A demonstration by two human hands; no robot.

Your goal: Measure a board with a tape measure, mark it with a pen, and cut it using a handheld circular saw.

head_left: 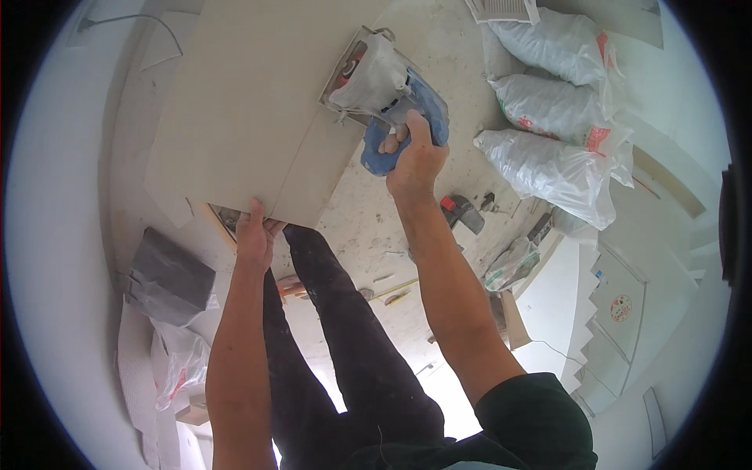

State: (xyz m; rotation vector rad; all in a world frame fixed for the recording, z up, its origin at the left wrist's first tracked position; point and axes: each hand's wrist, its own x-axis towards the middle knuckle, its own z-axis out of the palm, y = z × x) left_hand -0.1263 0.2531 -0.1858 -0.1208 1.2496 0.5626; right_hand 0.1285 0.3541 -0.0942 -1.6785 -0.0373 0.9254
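A circular saw [374, 86] with a dusty grey body and blue handle rests on a large beige board [258, 102], at its right edge. My right hand [419, 157] is wrapped round the saw's blue handle. Running back from the saw toward me is a thin line [301, 153] on the board; I cannot tell if it is a mark or a cut. My left hand [255, 235] grips the board's near edge beside the end of that line, thumb on top and fingers underneath. The saw's blade is hidden.
Several filled white plastic sacks [548, 102] lie at the right. A red and black tool part [462, 213] and scattered debris are on the dusty floor [352, 196]. At the left are a dark grey bag [168, 274] and a clear plastic bag [180, 360]. A cable [129, 17] curves at the upper left.
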